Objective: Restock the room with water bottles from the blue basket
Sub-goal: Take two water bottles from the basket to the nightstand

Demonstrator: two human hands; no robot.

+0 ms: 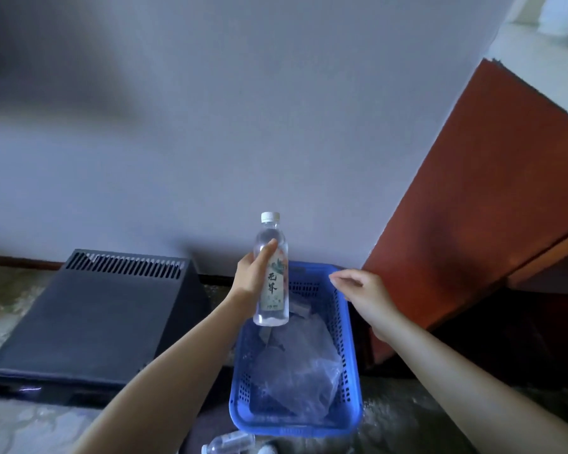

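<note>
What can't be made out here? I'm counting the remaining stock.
Head view only:
- blue basket contents: crumpled clear plastic wrap covers the bottom, so any bottles beneath are hidden.
- Bottles on the floor: cut off by the bottom edge, count unclear.
- Small print on the held bottle: too small.

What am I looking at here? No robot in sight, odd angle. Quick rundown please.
No robot: one wide-angle camera worn on a person's head, looking down at their bare arms. The left hand holds a capped water bottle upright above the blue basket, which sits on the floor and contains crumpled clear plastic wrap. The right hand hovers open and empty over the basket's right rim. A black vented box lies to the left, and another bottle lies on the floor at the bottom edge.
</note>
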